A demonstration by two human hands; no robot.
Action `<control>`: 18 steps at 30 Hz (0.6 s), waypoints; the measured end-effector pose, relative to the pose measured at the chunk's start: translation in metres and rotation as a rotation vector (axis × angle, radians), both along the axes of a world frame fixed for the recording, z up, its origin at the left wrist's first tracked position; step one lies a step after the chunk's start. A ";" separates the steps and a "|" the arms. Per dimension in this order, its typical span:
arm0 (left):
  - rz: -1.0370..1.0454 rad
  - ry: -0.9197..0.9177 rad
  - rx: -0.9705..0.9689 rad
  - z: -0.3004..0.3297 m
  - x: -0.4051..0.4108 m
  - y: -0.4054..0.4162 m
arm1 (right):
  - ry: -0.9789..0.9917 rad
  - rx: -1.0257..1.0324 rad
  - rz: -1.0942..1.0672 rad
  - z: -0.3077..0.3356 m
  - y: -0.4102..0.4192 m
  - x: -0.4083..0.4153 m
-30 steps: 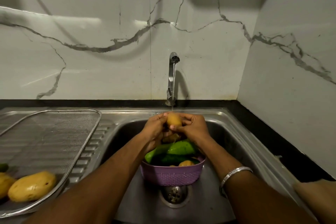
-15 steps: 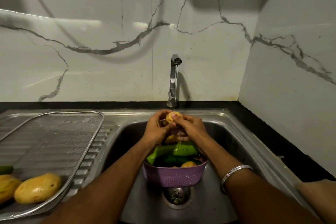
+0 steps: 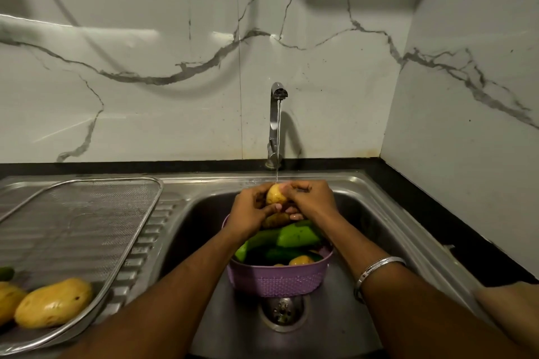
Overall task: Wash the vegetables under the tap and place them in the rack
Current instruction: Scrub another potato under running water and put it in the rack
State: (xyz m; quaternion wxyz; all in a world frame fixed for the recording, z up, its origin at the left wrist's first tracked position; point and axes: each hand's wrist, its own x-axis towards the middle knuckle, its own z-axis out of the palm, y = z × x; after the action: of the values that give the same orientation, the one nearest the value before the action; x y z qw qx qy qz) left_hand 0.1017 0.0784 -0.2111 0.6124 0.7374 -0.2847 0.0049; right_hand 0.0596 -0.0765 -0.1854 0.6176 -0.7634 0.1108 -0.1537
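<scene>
Potato (image 3: 275, 195) between both hands

No text, label, brand, number or sign can be read anywhere in the view, neither on the white marble-veined wall tiles (image 3: 175, 96), the chrome tap (image 3: 274, 122), the stainless-steel sink (image 3: 364, 213) nor the purple plastic basket (image 3: 277, 280).
</scene>
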 end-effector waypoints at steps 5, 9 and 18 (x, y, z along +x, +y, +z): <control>0.000 0.024 0.006 0.000 -0.002 0.003 | -0.006 -0.059 0.013 0.003 0.007 -0.002; -0.046 0.093 -0.027 0.003 -0.002 0.009 | 0.046 0.044 0.000 0.005 -0.001 0.002; -0.059 0.087 -0.062 0.006 -0.005 0.008 | 0.006 0.089 -0.018 0.000 0.004 0.005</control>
State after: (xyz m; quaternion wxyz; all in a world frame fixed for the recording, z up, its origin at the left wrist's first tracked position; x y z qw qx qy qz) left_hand 0.0968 0.0859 -0.2055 0.6467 0.7089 -0.2792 -0.0363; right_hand 0.0645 -0.0730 -0.1853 0.6491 -0.7347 0.1263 -0.1517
